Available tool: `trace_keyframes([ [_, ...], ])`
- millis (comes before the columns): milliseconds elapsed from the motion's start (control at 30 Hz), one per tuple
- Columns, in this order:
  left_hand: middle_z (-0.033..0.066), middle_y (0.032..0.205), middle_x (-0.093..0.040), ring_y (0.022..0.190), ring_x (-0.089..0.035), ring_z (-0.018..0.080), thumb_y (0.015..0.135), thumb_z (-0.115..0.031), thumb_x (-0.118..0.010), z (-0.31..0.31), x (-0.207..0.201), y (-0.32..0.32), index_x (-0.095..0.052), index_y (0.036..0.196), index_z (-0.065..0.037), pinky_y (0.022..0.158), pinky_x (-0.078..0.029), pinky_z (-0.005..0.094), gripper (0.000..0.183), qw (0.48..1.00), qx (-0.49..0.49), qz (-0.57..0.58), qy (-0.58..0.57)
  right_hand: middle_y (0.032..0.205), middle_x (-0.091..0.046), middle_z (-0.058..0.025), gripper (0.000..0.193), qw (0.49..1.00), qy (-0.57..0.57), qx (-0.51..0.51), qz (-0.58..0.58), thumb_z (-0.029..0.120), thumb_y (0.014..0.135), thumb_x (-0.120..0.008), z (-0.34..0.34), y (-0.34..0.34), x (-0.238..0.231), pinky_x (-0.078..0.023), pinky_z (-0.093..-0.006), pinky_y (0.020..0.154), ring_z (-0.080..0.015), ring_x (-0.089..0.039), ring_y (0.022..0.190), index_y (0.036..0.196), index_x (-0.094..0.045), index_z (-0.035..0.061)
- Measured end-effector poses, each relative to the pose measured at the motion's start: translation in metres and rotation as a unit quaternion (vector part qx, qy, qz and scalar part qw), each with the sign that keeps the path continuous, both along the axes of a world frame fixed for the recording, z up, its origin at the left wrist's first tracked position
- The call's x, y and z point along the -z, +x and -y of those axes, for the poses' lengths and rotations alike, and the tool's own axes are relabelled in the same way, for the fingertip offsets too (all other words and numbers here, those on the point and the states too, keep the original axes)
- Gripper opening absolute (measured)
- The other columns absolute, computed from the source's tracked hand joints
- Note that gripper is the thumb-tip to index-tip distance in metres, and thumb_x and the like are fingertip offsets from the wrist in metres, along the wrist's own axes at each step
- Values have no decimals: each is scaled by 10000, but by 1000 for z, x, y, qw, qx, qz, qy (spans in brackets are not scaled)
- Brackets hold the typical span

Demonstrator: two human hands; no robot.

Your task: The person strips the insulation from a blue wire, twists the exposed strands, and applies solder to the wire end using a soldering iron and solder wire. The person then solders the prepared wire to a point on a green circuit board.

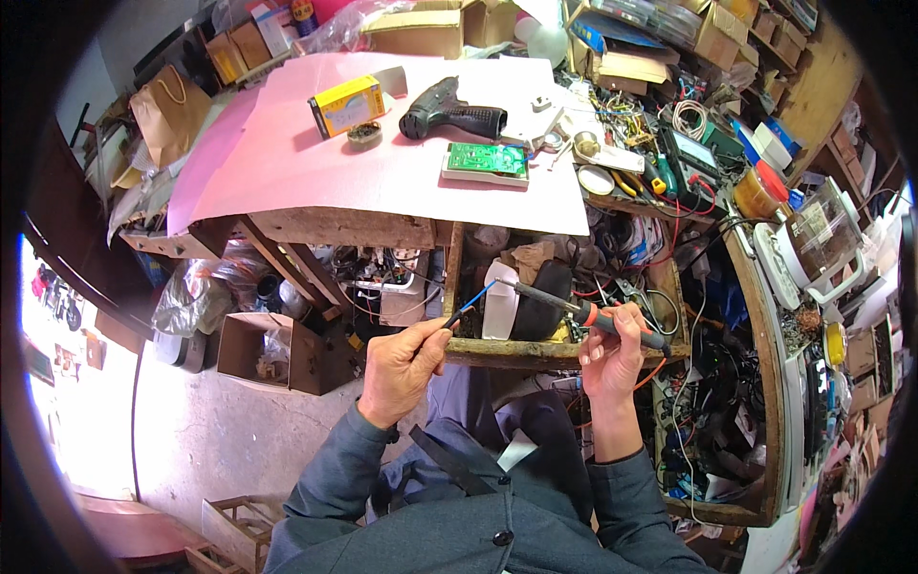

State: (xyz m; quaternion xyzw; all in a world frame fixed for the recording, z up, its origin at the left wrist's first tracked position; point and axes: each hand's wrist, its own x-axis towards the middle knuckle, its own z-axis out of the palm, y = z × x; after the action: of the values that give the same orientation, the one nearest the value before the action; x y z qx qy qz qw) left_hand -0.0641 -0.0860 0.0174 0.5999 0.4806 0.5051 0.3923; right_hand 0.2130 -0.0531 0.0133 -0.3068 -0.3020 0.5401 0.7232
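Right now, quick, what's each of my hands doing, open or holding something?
Left hand: closed, holding a thin blue-and-black wire.
Right hand: closed, holding a soldering iron by its handle.

One wide fisheye camera on the person's head looks steeply down over the near hands (400,371) toward the far desk (354,228).
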Motion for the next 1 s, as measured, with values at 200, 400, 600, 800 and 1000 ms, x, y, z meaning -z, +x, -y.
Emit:
trace_keyframes([
  [200, 18, 695, -659, 596, -615, 62, 1037, -119, -681, -3, 0, -5, -745, 1218, 4, 544, -499, 240, 228, 999, 8, -41, 35, 630, -574, -15, 212, 1000, -2, 3, 17, 257, 1022, -636, 1, -1, -2, -486, -244, 398, -60, -519, 463, 909, -577, 87],
  [400, 43, 711, -689, 602, -629, 70, 1017, -117, -707, -7, -1, -11, -751, 1211, 2, 556, -510, 245, 232, 997, 15, -56, 57, 627, -579, -24, 221, 1000, 6, 0, 25, 253, 1024, -632, 0, 0, 0, -492, -245, 400, -62, -515, 452, 898, -567, 83],
  [600, 53, 723, -700, 607, -637, 75, 1007, -119, -719, -11, -8, -17, -757, 1214, -8, 561, -514, 247, 238, 993, 11, -96, 74, 632, -586, -38, 226, 999, 18, 0, 31, 252, 1027, -626, 0, 1, 2, -501, -248, 403, -69, -522, 452, 895, -547, 86],
  [800, 83, 809, -706, 610, -623, 88, 1008, -113, -714, -9, -15, -26, -747, 1247, -12, 565, -502, 250, 261, 997, 33, -70, 19, 684, -600, -57, 194, 998, 41, -1, 41, 218, 1012, -632, -1, 1, 5, -502, -272, 423, -96, -526, 478, 924, -549, 66],
  [1000, 91, 826, -673, 747, -649, 170, 979, -62, -710, -3, -17, -40, -744, 1266, -39, 692, -506, 304, 290, 988, 5, -143, 53, 871, -627, -115, 167, 990, 124, -27, 53, 115, 941, -667, 5, 3, 15, -537, -335, 533, -164, -588, 601, 1020, -588, -9],
])
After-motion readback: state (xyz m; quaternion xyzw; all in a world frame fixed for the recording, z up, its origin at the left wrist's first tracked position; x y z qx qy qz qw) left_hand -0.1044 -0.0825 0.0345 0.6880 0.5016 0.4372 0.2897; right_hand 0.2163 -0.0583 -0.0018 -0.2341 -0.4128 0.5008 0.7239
